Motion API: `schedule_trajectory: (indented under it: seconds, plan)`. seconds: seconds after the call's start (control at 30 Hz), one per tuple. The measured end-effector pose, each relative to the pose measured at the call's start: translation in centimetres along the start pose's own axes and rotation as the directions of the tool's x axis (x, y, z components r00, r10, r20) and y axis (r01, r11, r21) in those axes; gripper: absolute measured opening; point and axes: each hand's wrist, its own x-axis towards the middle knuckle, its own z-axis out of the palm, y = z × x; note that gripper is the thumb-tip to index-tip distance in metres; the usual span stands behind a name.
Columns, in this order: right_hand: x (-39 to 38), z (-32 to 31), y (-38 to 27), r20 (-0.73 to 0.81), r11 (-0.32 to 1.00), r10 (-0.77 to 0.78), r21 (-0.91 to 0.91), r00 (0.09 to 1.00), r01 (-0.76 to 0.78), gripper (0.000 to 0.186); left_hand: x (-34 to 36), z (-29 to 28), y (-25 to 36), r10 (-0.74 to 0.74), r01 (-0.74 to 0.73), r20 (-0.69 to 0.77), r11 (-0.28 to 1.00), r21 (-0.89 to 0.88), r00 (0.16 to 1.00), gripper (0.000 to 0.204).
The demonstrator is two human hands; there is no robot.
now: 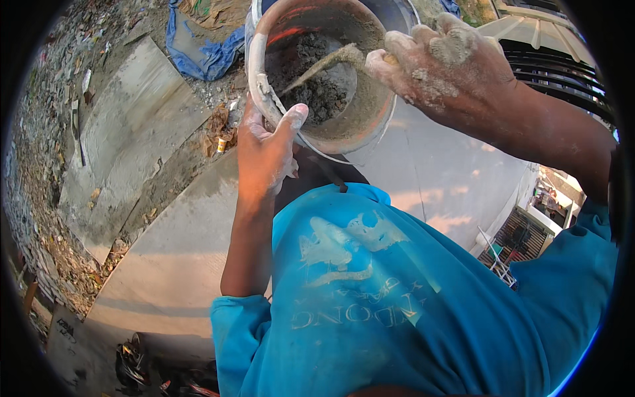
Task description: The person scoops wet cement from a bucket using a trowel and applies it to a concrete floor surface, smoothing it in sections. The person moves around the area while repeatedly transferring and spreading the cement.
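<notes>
Head view, looking down past a blue shirt (410,311). Far left: rubble and debris ground (46,172), with flat grey slabs (126,145) lying on it, one tilted over another. Top, a crumpled blue tarp (198,53) just beside the bucket. Left hand (264,152) clamps the near rim of the bucket (370,126), thumb hooked over the edge on the inside and the fingers apparently under the outside wall, likely to steady it and keep it from turning while the mix is worked. The bucket is orange-brown under a grey crust, held up in front of the chest, its mouth tipped toward the camera. Inside sits dark wet mortar (311,79), piled to the left side. A cement-caked tool (324,63), which looks like a trowel, slants down into the mortar, tip low left, handle up right. Right hand (450,66), coated in grey mix, is closed around that handle above the bucket's right rim, knuckles up; that grip suits levering and stirring. Right: pale concrete surface (450,178) below, a dark louvred grille (562,73) behind the forearm, and a building below at the edge, too small to tell more.
</notes>
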Motion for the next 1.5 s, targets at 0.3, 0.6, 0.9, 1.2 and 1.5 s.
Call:
schedule_trajectory:
  seconds: [0.3, 0.6, 0.9, 1.2, 1.5]
  plan:
    - [0.1, 12.9, 1.0, 0.654, 0.556, -0.121, 0.668, 0.747, -0.495, 0.033, 1.8, 4.7, -2.6, 0.393, -0.359, -0.256, 0.918, 0.169, 0.883, 0.053]
    - [-1.7, 8.3, 1.0, 0.474, -0.743, -0.55, 0.097, 0.687, -0.662, 0.036, 0.6, 5.7, -1.2, 0.204, -0.183, -0.269, 0.978, 0.102, 0.941, 0.05]
    - [-1.6, 7.9, -2.5, 0.37, 0.68, -0.026, 0.687, 0.929, -0.255, 0.025, 3.6, 6.3, -0.6, 0.224, -0.219, -0.298, 0.974, 0.049, 0.928, 0.044]
    - [-0.4, 10.5, -1.3, 0.137, 0.853, 0.068, 0.506, 0.988, -0.129, 0.018, 4.2, 4.0, -2.3, 0.319, -0.292, -0.285, 0.947, 0.135, 0.904, 0.047]
    - [-0.1, 9.8, 4.2, 0.285, 0.92, 0.132, 0.32, 0.949, -0.224, 0.03, 3.7, 7.0, 0.8, 0.294, -0.332, -0.324, 0.941, -0.069, 0.899, 0.05]
